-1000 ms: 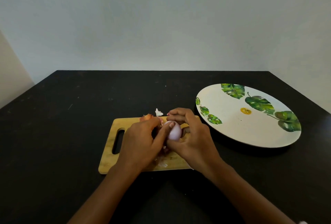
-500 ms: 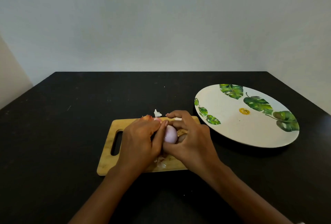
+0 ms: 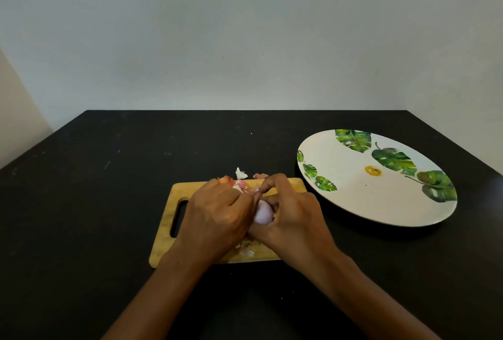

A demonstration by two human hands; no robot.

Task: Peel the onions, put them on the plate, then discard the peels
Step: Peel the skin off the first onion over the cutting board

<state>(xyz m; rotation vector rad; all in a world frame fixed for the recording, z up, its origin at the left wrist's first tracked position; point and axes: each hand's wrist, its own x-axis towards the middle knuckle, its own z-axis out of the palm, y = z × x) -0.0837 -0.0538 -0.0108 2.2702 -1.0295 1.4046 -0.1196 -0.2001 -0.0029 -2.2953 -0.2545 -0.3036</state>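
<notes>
Over the cutting board (image 3: 166, 246), left hand (image 3: 217, 217) and right hand (image 3: 295, 221), grips snug around one onion (image 3: 263, 213), plate (image 3: 367, 199) alongside.

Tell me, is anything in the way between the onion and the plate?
No, nothing visible. The left hand and right hand hold the onion at the cutting board; only bare black table lies between it and the plate.

Most of the onion (image 3: 263, 212) lay hidden between the left grip (image 3: 217, 211) and the right grip (image 3: 294, 220); only a pale patch showed. The left fingertips were tucked out of sight. Both grips covered the board's (image 3: 168, 244) middle and some peels (image 3: 241, 173). The forearms and the table (image 3: 109, 203) ran off the bottom edge. Specks on the plate (image 3: 353, 198) were too small to tell.
</notes>
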